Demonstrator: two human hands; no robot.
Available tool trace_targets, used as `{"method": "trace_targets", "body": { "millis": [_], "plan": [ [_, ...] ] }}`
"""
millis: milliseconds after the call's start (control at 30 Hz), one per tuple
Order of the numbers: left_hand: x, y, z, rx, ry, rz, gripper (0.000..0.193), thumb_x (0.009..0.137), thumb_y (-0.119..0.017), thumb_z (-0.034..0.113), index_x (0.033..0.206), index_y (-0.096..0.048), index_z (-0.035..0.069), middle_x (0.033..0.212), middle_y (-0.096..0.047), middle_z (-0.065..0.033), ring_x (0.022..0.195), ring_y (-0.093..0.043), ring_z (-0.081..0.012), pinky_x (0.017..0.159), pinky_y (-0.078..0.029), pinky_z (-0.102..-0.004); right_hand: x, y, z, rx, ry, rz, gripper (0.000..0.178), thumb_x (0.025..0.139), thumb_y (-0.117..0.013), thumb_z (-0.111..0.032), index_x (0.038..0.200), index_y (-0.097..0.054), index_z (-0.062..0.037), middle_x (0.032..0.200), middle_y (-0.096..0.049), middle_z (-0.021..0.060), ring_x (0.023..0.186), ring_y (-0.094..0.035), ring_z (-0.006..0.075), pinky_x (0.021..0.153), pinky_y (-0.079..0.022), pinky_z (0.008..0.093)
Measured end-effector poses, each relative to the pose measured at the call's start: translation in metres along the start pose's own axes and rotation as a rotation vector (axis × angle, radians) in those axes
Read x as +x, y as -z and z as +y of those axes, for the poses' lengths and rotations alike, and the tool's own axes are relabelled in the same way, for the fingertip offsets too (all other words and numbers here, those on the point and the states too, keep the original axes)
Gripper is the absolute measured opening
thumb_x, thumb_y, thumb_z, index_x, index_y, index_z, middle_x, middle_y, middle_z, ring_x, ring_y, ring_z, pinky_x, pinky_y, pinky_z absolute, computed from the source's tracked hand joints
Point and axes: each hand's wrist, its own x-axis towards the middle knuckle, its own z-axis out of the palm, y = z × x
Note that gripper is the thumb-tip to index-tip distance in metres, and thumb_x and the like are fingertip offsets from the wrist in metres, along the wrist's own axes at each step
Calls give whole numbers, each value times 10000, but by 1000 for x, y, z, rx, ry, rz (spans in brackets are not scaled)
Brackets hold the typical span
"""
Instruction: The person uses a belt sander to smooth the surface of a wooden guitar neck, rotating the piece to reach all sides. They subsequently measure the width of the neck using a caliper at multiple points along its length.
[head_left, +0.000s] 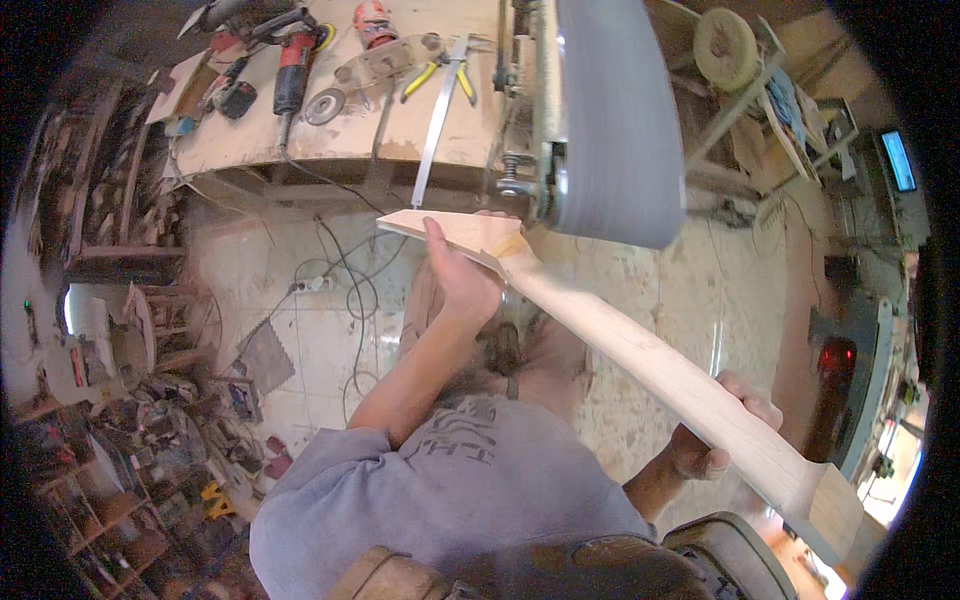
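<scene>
The left hand (468,283) clasps the flat, angled head of a long pale wooden neck (640,350), its thumb laid along one face. The right hand (697,453) wraps the shaft near the other end, thumb on one side and fingers curled over the far edge. The neck slants from just below the lower end of a broad grey sanding belt (610,130) out to the belt's lower right; whether wood and belt touch, I cannot tell.

The piece should handle as stiff and fairly light, though its length likely makes it swing if held at one end. Fine dust may make the smooth face slippery, and the thin head tip looks easiest to chip. The thick shaft and the root of the head seem the surest holds.

The shaft is smooth and faintly grained, flaring into a blocky, faceted heel; a yellowish patch marks the head's root. The belt's surface is blurred into streaks. Left of the belt, a dusty pale wooden bench (240,140) bears a slim silver metal caliper (436,140), yellow-handled pliers (467,87) and a red-and-black grinder (293,75). Below the belt spread stained, glossy pale tiles (640,280).
</scene>
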Motion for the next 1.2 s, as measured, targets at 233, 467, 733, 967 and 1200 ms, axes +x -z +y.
{"method": "trace_targets", "body": {
  "millis": [233, 467, 733, 967, 1200],
  "plan": [
    [-31, -67, -17, 0, 192, 34, 838, 915, -199, 720, 1404, -320, 50, 1369, -437, -176, 1242, -450, -353, 1053, -374, -501, 84, -41, -124, 160, -81, -230, 516, 789, -734, -379, 1093, -438, -85, 909, -561, 105, 875, -600, 273, 842, -465, 474],
    [-33, -94, -25, -43, 300, 69, 865, 892, -225, 752, 1391, -329, 54, 1380, -433, -166, 1247, -444, -343, 1051, -363, -508, 136, -72, -163, 170, -8, -382, 557, 775, -799, -240, 1124, -403, -60, 908, -600, 163, 784, -644, 337, 751, -529, 493],
    [-18, -85, -37, -156, 364, 114, 816, 892, -242, 750, 1299, -456, 75, 1327, -500, -155, 1227, -474, -320, 1058, -366, -480, 161, -110, -164, 121, 42, -464, 524, 795, -774, -231, 1105, -390, -53, 842, -566, 140, 710, -623, 290, 598, -568, 413],
    [-11, -73, -55, -129, 306, 54, 838, 881, -222, 767, 1281, -472, 75, 1317, -517, -153, 1227, -488, -302, 1060, -376, -474, 180, -125, -153, 156, 136, -488, 460, 816, -745, -239, 1054, -400, -50, 804, -542, 129, 650, -585, 245, 519, -570, 349],
    [-14, -78, -48, -161, 363, 154, 849, 895, -184, 750, 1331, -446, 71, 1318, -525, -140, 1206, -514, -297, 1050, -396, -451, 186, -139, -147, 160, 135, -563, 429, 810, -738, -208, 1011, -397, -41, 805, -543, 136, 655, -587, 245, 515, -578, 354]
  ]
}}
